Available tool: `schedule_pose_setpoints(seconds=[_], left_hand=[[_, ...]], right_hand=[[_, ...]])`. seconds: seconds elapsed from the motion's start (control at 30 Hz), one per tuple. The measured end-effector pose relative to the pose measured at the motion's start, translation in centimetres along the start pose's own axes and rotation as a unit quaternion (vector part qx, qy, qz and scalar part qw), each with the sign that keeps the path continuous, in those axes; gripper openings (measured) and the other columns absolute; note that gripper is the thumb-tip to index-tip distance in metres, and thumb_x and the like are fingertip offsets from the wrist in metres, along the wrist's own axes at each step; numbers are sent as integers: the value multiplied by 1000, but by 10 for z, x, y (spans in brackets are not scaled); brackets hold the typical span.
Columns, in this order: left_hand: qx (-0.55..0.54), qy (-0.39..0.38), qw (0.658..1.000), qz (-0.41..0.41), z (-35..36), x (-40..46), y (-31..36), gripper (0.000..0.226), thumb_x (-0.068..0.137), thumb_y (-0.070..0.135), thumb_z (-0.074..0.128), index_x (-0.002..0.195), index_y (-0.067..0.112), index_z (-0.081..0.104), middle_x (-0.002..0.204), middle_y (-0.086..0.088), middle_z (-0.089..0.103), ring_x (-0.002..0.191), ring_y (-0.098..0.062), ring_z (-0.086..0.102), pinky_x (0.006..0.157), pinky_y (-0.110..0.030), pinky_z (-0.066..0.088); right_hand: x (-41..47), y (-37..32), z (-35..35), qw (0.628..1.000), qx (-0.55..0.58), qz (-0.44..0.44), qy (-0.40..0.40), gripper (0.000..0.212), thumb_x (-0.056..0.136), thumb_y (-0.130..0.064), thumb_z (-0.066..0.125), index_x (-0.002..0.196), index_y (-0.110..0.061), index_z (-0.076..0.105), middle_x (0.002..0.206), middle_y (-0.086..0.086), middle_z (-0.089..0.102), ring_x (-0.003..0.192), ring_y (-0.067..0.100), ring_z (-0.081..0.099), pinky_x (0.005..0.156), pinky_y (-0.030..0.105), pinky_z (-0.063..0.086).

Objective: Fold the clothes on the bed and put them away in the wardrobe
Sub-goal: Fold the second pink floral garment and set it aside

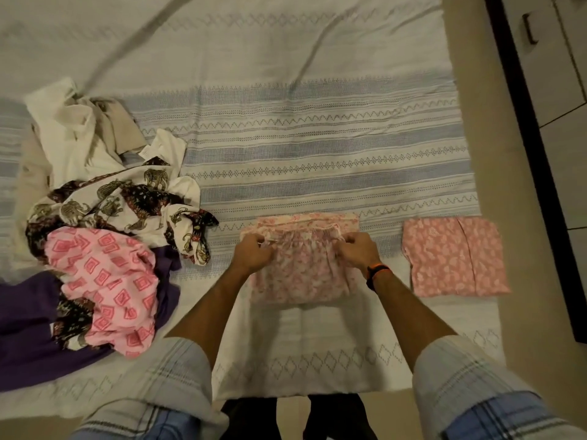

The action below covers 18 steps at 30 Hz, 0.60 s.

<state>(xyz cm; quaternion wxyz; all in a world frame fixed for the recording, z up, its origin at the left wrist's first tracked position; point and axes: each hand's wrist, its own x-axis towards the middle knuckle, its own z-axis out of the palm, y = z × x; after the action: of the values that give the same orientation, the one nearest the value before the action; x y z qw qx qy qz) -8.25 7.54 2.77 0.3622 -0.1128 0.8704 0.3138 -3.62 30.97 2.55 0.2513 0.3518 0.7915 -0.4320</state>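
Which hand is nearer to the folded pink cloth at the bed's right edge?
Right. The right hand grips the floral garment just left of the folded pink cloth; the left hand grips the garment's far side, farther away.

I am seeing beige tiled floor [495, 128] lying beside a dark-edged cabinet with a dark handle [529, 28].
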Motion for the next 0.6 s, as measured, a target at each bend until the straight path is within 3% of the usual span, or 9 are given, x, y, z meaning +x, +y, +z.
schedule_pose_setpoints(seconds=[0.1, 0.17, 0.23, 0.33, 0.5, 0.6], left_hand=[[-22, 8, 1000, -6, -4, 15, 5, 44, 91, 29, 66, 125, 2, 61, 124, -13, 64, 112, -32, 61, 94, -41, 50], [-50, 11, 998, -22, -4, 22, 4, 52, 90, 30, 67, 134, 5, 54, 129, -11, 62, 115, -29, 61, 98, -41, 49], [-51, 15, 998, -37, -2, 22, -1, 59, 89, 29, 69, 139, 5, 48, 134, -12, 58, 122, -29, 56, 102, -40, 46], [-44, 17, 996, -70, 8, 21, -16, 68, 86, 29, 72, 142, 4, 43, 139, -14, 54, 123, -31, 55, 100, -39, 46], [-76, 55, 984, -151, 24, 20, -40, 78, 60, 36, 79, 123, 0, 50, 124, -18, 58, 114, -36, 57, 90, -44, 53], [-72, 76, 978, -182, 32, 24, -49, 89, 57, 35, 90, 126, 0, 44, 127, -19, 52, 115, -37, 55, 92, -45, 53]], right_hand=[[12, -9, 2, 999, 18, 6, 32, 29, 86, -24, 66, 60, -18, 54, 66, 1, 62, 73, 27, 68, 75, 42, 57], [17, -14, 5, 998, 25, 17, 52, 10, 89, -23, 64, 91, -15, 69, 88, 2, 69, 85, 23, 67, 84, 37, 55], [16, -13, 6, 998, 14, 34, 48, 39, 91, -28, 65, 125, -9, 59, 115, 6, 65, 102, 24, 62, 88, 30, 48], [15, 0, 10, 999, -3, 44, 30, 49, 93, -28, 65, 134, -6, 48, 129, 12, 60, 112, 28, 58, 82, 26, 41], [21, 31, 19, 997, -39, 67, 30, 65, 85, -24, 72, 137, -2, 41, 135, 18, 51, 118, 34, 54, 95, 40, 50], [24, 39, 23, 995, -57, 70, 31, 85, 78, -25, 79, 144, 0, 32, 142, 19, 39, 126, 37, 47, 103, 49, 45]])
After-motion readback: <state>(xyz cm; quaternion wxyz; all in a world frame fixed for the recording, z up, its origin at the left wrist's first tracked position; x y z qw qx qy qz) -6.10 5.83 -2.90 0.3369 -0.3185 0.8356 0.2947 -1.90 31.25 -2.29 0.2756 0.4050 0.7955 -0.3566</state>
